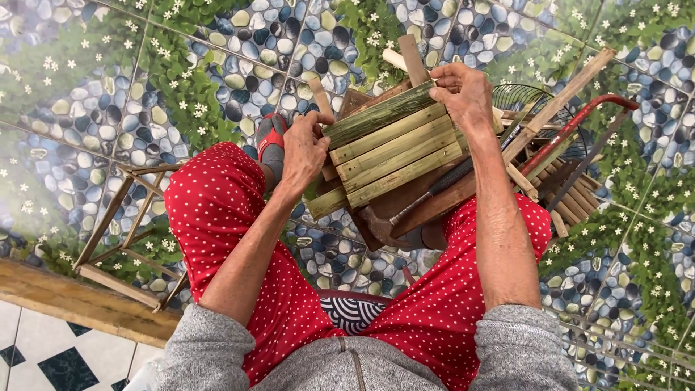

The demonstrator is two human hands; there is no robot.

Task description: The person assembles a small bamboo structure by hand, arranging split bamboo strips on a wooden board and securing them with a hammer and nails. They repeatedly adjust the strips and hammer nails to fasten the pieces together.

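**A:** What did the head camera show?

**B:** A seated person in red trousers with white dots (217, 210) and a grey top, seen from above. Both bare hands held a small panel of flat green-yellow bamboo slats (391, 148), laid side by side and tilted, above the knees.

**A:** How were the hands placed on that panel?

**B:** The left hand (302, 150) was at the panel's left end, fingers curled and pinching the edge of the top slat. The right hand (463, 90) was at the panel's upper right corner, fingers bent over and gripping the far end of the top slat. Neither hand was loose.

**A:** What lay close to the panel?

**B:** Right under it, a hammer with a dark metal head and a slim handle (405, 210) rested on a brown wooden board. Behind the panel's right end stood a black wire fan guard (532, 98) and a red metal tube frame (579, 123), with loose bamboo sticks (557, 105) leaning across. Well to the left of the panel lay an open frame of thin bamboo strips (123, 232). Beneath everything was a tiled floor printed with pebbles and green leaves (108, 72).
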